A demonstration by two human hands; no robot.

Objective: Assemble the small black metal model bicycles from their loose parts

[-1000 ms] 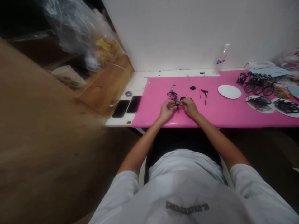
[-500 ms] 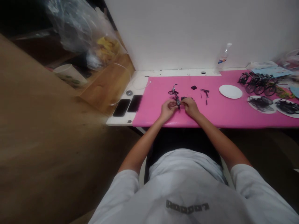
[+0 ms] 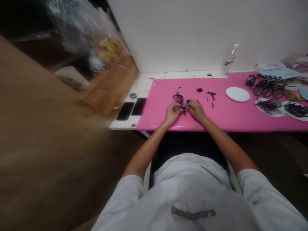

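A small black toy bicycle [image 3: 178, 96] is held low over the pink mat, its handlebar end pointing away from me. My left hand [image 3: 173, 113] pinches its near end from the left. From the right, my right hand [image 3: 196, 109] grips the same near end with thumb and fingers. What the fingertips press on is too small to make out. Partly hidden behind my right hand lies a black flat piece [image 3: 189, 101]. Beyond it are a black square piece [image 3: 199, 90] and a black pistol-shaped piece [image 3: 211, 94], with a thin dark stick [image 3: 212, 105] nearer me.
Two dark phones [image 3: 139, 106] and a grey ring [image 3: 133, 95] lie left on the white table edge. Rightward are a white plate [image 3: 237, 94], several toy bicycles [image 3: 267, 86] and plates of black parts [image 3: 269, 107]. A clear bottle [image 3: 229, 59] stands at the wall.
The toy bicycle's far end has shifted very slightly to the left and toward me. Both hands keep their hold in nearly the same place.
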